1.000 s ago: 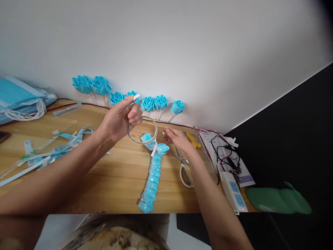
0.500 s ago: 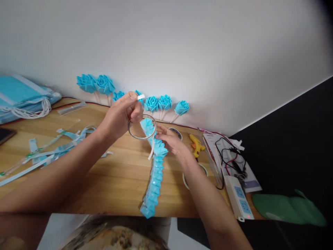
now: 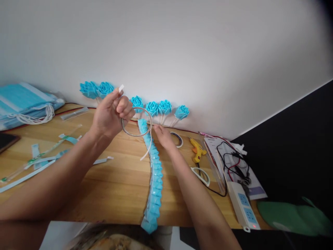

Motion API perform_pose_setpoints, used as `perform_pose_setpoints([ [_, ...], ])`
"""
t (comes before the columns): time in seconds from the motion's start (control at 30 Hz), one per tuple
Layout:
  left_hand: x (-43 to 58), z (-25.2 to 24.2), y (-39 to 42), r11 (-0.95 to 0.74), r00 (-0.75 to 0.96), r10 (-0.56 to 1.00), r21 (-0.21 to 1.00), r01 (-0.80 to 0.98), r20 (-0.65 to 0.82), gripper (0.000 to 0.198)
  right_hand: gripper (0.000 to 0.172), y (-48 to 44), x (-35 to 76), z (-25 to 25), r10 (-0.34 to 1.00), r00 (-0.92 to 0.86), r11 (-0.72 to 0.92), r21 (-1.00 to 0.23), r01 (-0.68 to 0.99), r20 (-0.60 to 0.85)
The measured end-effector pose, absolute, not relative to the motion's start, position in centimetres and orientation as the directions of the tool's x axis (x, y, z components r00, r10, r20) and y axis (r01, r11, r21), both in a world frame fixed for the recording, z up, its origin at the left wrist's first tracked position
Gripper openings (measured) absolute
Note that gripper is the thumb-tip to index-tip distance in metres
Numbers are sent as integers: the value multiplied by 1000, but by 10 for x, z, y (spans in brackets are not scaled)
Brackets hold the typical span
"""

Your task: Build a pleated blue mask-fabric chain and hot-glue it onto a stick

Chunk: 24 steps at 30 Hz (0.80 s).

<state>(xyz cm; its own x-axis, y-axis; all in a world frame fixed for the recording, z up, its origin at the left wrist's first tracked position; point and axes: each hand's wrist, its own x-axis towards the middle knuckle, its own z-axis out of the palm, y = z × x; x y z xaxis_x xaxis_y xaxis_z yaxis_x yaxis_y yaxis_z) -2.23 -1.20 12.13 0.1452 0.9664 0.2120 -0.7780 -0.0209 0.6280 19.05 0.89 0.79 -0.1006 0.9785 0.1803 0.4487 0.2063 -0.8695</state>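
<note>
My left hand (image 3: 111,111) is closed, raised above the table. It holds a thin roll of tape (image 3: 137,135), and a short white strip (image 3: 121,88) sticks up from between thumb and finger. A loose white tape end (image 3: 146,154) dangles from the roll. Just right of the roll is my right hand (image 3: 163,135), its fingers stretched toward the roll, seemingly holding nothing; some fingers are hidden. Below both hands a long pleated light-blue strip (image 3: 155,177) lies along the table, its near end jutting past the front edge.
Several blue folded flowers (image 3: 152,108) on sticks lean against the wall. Blue strip scraps (image 3: 41,163) and a stack of blue sheets (image 3: 23,100) are at left. To the right are another tape roll (image 3: 179,139), scissors (image 3: 201,176), a yellow glue gun (image 3: 198,151) and a power strip (image 3: 243,205).
My left hand has moved left with the tape roll. My right hand has let go of the pleated strip, which now lies longer and flatter on the table.
</note>
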Motion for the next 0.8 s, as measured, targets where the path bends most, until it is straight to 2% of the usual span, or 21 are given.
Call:
perform_pose_setpoints([
  [0.07, -21, 120, -11, -2, 147, 970, 614, -789, 192, 47, 24, 2, 190, 21, 979, -27, 190, -861, 472, 202],
  [0.1, -21, 119, -11, 10, 152, 971, 605, -797, 185, 48, 24, -3, 189, 28, 985, -29, 166, -909, 382, 168],
  [0.17, -19, 116, -11, 39, 161, 974, 581, -813, 161, 48, 29, -15, 185, 41, 989, -135, 58, -997, 40, 53],
  [0.23, -17, 113, -11, 71, 168, 978, 556, -828, 125, 46, 29, -28, 180, 52, 965, -261, -83, -960, -269, -11],
  [0.3, -16, 110, -10, 95, 175, 979, 531, -842, 103, 43, 26, -40, 175, 60, 948, -320, -147, -896, -418, -6],
  [0.43, -13, 103, -8, 128, 201, 976, 510, -851, 90, 47, 25, -58, 167, 61, 929, -370, -190, -838, -511, 14],
  [0.57, -10, 99, -9, 161, 229, 971, 508, -846, 73, 46, 22, -66, 160, 52, 939, -345, -209, -807, -552, -8],
  [0.8, -7, 97, -11, 163, 201, 979, 472, -866, 30, 37, 23, -69, 149, 46, 957, -288, -190, -831, -523, -37],
])
